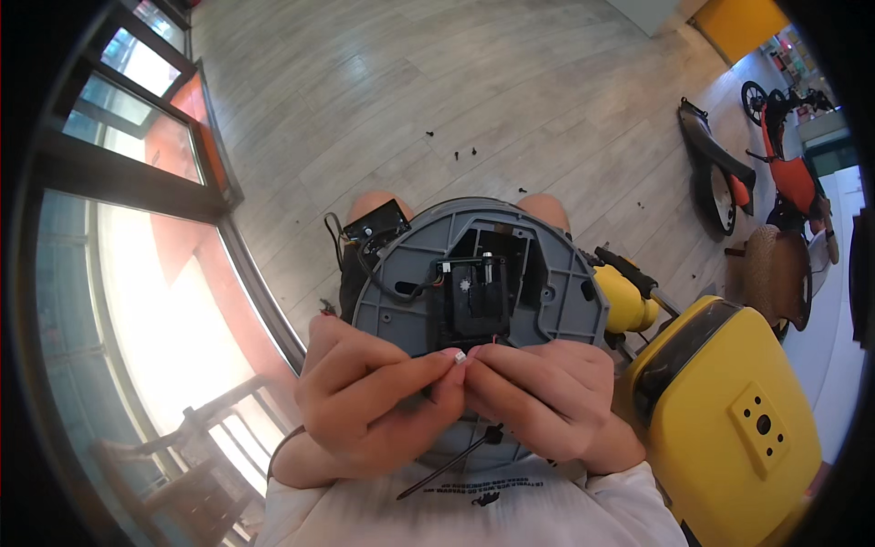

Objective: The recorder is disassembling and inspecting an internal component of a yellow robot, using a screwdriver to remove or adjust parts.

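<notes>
A round grey plastic housing with ribs and cut-outs rests on my lap. A black module with a white gear shape sits in its middle opening. Just in front of that module, a small white wire connector is pinched between my fingertips. My left hand grips it from the left with thumb and forefinger. My right hand is closed at its right side, fingertips meeting those of the left. A bit of red wire shows above the right fingers; the rest is hidden.
A black box with cables lies at the housing's upper left. A thin dark rod lies by my shirt. Small black screws are scattered on the wood floor. A yellow case stands right, and an orange bike farther off.
</notes>
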`<act>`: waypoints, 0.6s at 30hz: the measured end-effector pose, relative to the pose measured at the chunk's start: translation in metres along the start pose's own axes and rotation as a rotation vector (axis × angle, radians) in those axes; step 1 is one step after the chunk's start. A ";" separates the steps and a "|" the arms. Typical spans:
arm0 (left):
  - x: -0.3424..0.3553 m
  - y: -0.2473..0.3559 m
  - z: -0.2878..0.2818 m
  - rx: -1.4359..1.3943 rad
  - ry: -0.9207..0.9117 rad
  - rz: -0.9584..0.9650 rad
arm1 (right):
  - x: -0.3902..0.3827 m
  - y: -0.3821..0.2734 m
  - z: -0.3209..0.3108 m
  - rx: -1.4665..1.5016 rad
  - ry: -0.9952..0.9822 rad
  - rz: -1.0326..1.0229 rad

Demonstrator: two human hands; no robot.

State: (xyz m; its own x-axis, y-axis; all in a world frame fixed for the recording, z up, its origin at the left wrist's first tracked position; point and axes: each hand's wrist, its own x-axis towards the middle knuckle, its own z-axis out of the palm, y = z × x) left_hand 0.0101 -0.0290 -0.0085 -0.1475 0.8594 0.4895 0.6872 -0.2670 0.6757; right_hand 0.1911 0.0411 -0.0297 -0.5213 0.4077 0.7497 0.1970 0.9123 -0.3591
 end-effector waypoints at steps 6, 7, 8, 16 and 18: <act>-0.001 0.006 -0.001 0.172 0.041 0.135 | 0.001 -0.002 -0.001 0.014 -0.023 0.033; -0.001 0.006 -0.001 0.200 0.038 0.153 | 0.001 -0.002 -0.001 0.014 -0.012 0.049; 0.000 0.006 -0.001 0.227 0.036 0.170 | 0.001 -0.002 0.000 0.016 -0.012 0.048; 0.001 0.004 -0.003 0.273 0.033 0.184 | -0.002 -0.001 0.000 -0.011 -0.022 0.071; 0.001 -0.001 -0.001 0.229 0.021 0.152 | 0.000 -0.006 -0.005 -0.006 -0.054 0.090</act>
State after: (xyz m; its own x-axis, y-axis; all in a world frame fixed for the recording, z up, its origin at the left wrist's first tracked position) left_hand 0.0080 -0.0281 -0.0080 -0.0434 0.8072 0.5887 0.8450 -0.2847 0.4526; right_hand 0.1944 0.0356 -0.0243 -0.5452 0.4853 0.6836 0.2502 0.8724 -0.4198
